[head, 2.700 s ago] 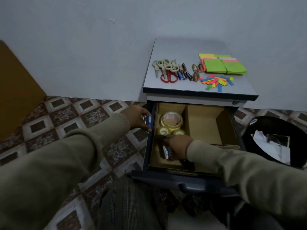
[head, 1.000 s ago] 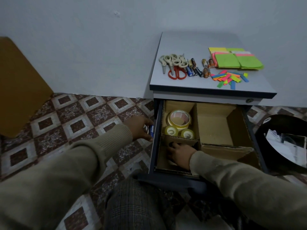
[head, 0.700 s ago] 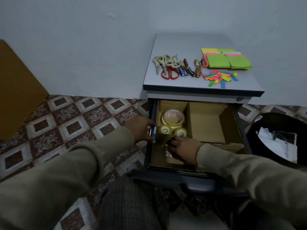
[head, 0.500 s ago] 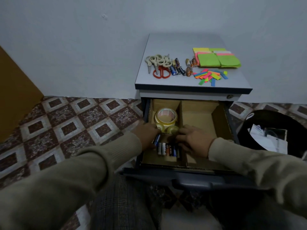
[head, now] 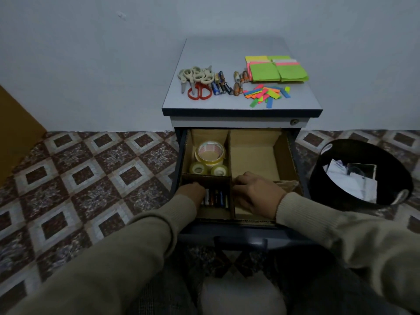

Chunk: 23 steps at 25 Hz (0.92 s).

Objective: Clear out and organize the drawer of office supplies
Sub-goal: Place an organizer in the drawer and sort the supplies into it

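Tiled floor, open drawer (head: 293, 160) with cardboard dividers.
Left hand (head: 192, 193) touches batteries (head: 216, 198), grip unclear; right hand (head: 258, 193) rests flat, holding nothing.

My hands crowd the drawer's (head: 293, 160) front compartments; tape rolls (head: 210, 159) fill back-left, back-right compartment (head: 252, 155) lies open.

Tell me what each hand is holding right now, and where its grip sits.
Neither visibly holds anything. The left hand touches the batteries in the drawer's front-left compartment, fingertips hidden. The right hand rests flat on the cardboard divider.
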Available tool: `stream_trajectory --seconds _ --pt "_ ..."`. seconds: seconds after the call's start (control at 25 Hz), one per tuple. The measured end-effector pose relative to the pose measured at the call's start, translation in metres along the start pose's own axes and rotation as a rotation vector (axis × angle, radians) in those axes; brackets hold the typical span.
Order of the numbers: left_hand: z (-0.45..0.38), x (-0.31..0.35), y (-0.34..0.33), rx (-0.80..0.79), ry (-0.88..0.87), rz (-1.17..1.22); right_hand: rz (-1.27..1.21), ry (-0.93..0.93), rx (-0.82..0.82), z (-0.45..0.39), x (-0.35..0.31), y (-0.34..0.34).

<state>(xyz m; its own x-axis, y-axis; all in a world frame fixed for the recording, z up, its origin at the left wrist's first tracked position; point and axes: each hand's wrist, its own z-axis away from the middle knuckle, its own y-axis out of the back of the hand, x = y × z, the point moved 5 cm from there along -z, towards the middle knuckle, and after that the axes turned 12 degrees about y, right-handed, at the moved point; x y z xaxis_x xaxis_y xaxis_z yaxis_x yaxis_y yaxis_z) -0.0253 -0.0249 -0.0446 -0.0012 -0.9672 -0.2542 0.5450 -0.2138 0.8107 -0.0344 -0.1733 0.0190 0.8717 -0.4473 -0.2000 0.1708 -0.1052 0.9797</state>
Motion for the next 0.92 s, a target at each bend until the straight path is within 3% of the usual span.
stream_trajectory --seconds 0.28,0.44,0.52,0.76,0.92 --pt "-0.003 0.002 -0.003 -0.022 -0.006 -0.062 -0.020 -0.010 0.024 0.006 0.004 0.002" --pt "-0.004 0.003 -0.002 0.126 -0.059 -0.465 -0.012 -0.026 0.012 0.006 0.005 0.006" --pt "-0.005 0.005 0.000 0.174 -0.097 -0.548 -0.015 -0.030 0.005 0.006 0.003 0.005" --pt "-0.001 0.000 0.002 0.164 -0.092 -0.097 -0.023 -0.047 -0.017 0.005 0.003 0.000" --pt "-0.001 0.000 -0.001 0.061 -0.117 -0.051 -0.021 -0.061 -0.034 -0.001 0.002 -0.002"
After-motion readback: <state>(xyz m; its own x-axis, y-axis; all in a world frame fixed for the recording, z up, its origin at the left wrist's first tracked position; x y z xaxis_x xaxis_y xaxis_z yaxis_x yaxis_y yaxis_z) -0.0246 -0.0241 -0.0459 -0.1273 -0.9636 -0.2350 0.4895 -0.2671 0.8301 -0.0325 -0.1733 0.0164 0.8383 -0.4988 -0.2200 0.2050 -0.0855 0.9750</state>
